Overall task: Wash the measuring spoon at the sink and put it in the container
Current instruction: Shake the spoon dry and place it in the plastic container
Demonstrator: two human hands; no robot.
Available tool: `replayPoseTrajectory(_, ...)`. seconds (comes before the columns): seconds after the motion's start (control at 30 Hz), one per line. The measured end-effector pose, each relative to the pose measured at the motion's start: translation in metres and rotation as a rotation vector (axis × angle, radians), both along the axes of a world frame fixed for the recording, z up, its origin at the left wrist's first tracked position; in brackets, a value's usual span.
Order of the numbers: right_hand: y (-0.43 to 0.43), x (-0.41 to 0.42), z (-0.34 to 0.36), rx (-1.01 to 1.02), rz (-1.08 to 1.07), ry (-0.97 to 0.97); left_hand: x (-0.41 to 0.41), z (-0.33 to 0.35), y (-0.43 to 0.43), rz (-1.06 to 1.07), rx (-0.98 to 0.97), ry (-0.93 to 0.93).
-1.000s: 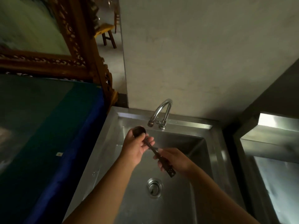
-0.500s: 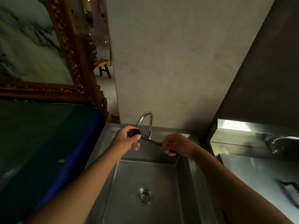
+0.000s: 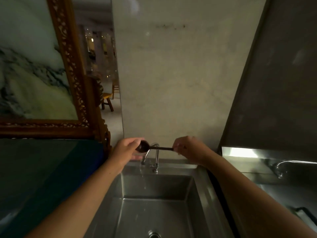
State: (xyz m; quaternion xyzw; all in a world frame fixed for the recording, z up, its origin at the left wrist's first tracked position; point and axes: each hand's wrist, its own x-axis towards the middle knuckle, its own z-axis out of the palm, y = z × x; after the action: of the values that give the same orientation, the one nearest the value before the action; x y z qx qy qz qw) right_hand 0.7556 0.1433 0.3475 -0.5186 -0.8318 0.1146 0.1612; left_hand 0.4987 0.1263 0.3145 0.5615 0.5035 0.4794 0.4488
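Note:
The dark measuring spoon (image 3: 155, 148) is held level above the curved faucet (image 3: 151, 157) at the back of the steel sink (image 3: 202, 189). My left hand (image 3: 126, 152) wraps its round bowl. My right hand (image 3: 187, 148) pinches the end of its handle. A thin trickle of water falls from the spout into the basin. The drain (image 3: 153, 234) shows at the bottom edge. No container is clearly in view.
A blue-edged dark table (image 3: 51, 177) lies left of the sink, with a carved wooden frame (image 3: 75, 83) behind it. To the right stand a second steel sink (image 3: 291, 191) with its own faucet (image 3: 281, 167) and a dark object (image 3: 307, 215) near the edge. A plain wall rises behind.
Both hands lifted the spoon from down inside the basin to above the faucet, and its handle has turned level. The view has tilted upward.

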Motion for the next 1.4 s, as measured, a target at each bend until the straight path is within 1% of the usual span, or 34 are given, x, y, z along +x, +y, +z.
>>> replayPoseTrajectory(0.13,-0.006,-0.01,0.023,0.145,0.03,-0.001,-0.012,0.029,-0.003,-0.014,0.091,-0.046)
replayPoseTrajectory(0.33,-0.002,-0.019,0.044,0.272,0.053,0.03,-0.023,0.053,-0.006,0.009,0.159,-0.068)
replayPoseTrajectory(0.57,-0.004,-0.024,0.035,0.221,0.042,0.036,-0.025,0.046,-0.014,0.04,0.144,-0.076)
replayPoseTrajectory(0.77,-0.01,-0.023,0.034,0.223,0.041,0.06,-0.023,0.045,-0.018,0.064,0.138,-0.08)
replayPoseTrajectory(0.87,-0.014,-0.025,0.032,0.209,0.038,0.089,-0.022,0.041,-0.02,0.085,0.135,-0.125)
replayPoseTrajectory(0.93,-0.017,-0.028,0.029,0.19,0.022,0.11,-0.022,0.034,-0.022,0.102,0.137,-0.201)
replayPoseTrajectory(1.03,-0.023,-0.033,0.021,0.143,-0.009,0.151,-0.017,0.016,-0.027,0.138,0.084,-0.373)
replayPoseTrajectory(1.1,-0.027,-0.039,0.014,0.111,-0.009,0.173,-0.012,0.002,-0.03,0.112,0.026,-0.441)
replayPoseTrajectory(1.13,-0.03,-0.043,0.011,0.098,-0.005,0.182,-0.01,-0.004,-0.033,0.076,-0.019,-0.516)
replayPoseTrajectory(1.23,-0.039,-0.054,-0.005,0.055,0.009,0.207,-0.006,-0.024,-0.039,-0.057,-0.251,-0.927)
replayPoseTrajectory(1.27,-0.041,-0.057,-0.011,0.041,0.011,0.215,-0.005,-0.03,-0.042,-0.087,-0.303,-1.025)
replayPoseTrajectory(1.3,-0.043,-0.06,-0.018,0.021,0.014,0.217,-0.004,-0.038,-0.046,-0.098,-0.339,-1.072)
replayPoseTrajectory(1.4,-0.05,-0.067,-0.036,-0.038,0.031,0.192,-0.002,-0.059,-0.053,-0.123,-0.373,-1.1)
